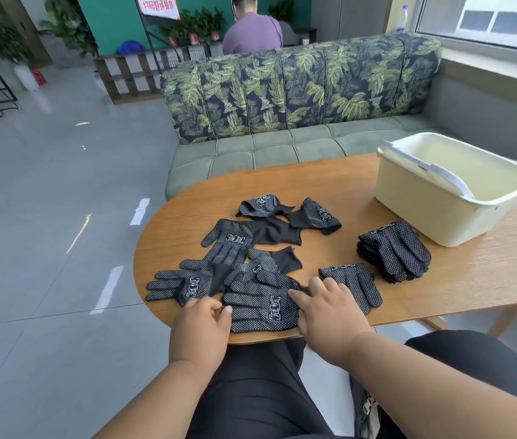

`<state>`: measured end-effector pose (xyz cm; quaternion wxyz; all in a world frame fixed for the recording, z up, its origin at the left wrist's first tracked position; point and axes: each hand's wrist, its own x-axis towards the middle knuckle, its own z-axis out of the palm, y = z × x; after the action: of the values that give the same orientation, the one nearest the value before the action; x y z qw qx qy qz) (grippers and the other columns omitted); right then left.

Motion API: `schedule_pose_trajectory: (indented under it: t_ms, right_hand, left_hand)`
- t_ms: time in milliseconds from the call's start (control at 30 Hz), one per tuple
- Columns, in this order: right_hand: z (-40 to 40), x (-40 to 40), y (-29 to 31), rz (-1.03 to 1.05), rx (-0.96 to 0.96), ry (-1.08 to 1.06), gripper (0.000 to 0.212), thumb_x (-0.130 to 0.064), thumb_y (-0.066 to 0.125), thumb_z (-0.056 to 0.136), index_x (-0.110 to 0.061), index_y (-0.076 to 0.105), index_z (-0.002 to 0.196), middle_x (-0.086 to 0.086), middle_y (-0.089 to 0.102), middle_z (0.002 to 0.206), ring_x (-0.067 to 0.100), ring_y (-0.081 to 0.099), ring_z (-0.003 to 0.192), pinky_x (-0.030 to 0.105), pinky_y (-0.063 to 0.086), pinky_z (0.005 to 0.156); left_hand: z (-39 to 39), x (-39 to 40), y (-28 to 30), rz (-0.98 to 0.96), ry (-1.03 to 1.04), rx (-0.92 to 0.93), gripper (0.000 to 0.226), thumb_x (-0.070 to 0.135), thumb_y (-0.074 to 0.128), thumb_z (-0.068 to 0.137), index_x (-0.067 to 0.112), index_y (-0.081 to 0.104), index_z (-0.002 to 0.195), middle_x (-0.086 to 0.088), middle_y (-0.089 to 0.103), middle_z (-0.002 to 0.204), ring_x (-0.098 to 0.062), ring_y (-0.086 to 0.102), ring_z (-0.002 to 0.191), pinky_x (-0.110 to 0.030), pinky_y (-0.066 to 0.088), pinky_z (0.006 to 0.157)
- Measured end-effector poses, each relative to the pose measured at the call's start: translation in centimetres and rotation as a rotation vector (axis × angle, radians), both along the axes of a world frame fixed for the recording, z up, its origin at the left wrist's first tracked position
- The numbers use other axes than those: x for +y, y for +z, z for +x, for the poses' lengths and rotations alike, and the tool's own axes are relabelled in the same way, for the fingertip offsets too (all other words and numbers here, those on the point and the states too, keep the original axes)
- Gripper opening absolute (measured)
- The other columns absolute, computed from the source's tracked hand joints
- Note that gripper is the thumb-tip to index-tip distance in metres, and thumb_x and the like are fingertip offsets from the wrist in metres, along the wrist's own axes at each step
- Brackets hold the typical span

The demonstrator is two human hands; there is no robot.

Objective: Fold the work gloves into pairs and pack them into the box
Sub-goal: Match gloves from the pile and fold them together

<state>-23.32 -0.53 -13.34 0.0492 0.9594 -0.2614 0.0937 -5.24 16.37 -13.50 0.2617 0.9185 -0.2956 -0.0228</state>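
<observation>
Several black work gloves with white dots lie loose on the wooden table [441, 280]. The nearest glove [260, 305] lies flat at the table's front edge. My left hand [201, 324] touches its fingertip end, thumb against it. My right hand [330, 308] rests flat on its cuff end and covers part of a single glove [357, 282] beside it. A stack of gloves [396, 248] lies further right. The cream plastic box [453, 188] stands at the back right, with nothing visible inside it.
More loose gloves [235, 239] spread over the table's left half, two crumpled ones [288, 210] at the back. A leaf-patterned green sofa [282, 122] stands behind the table. A person sits beyond it, facing away. My lap is below the table edge.
</observation>
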Motion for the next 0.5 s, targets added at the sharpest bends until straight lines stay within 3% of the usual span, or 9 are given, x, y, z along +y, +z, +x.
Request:
schedule_pose_trajectory:
  t_ms: [133,500]
  right_hand:
    - [-0.1,0.0,-0.3,-0.019,-0.016,0.007,0.042,-0.039,0.054,0.085,-0.028,0.069,0.123,0.005,0.056,0.096,0.03,0.049,0.086,0.045,0.045,0.077]
    - [0.1,0.4,-0.4,0.055,0.0,0.013,0.047,-0.045,0.044,0.095,-0.031,0.063,0.135,0.005,0.064,0.106,0.031,0.052,0.094,0.047,0.045,0.083]
  left_hand:
    - [-0.2,-0.2,0.2,0.016,-0.005,0.004,0.018,0.038,0.061,0.098,0.033,0.065,0.081,0.008,0.059,0.091,-0.016,0.058,0.081,-0.03,0.049,0.071]
    - [1.1,-0.6,-0.2,0.123,-0.028,-0.057,0.026,0.033,0.048,0.106,0.022,0.069,0.094,0.003,0.065,0.093,-0.016,0.057,0.082,-0.028,0.041,0.07]
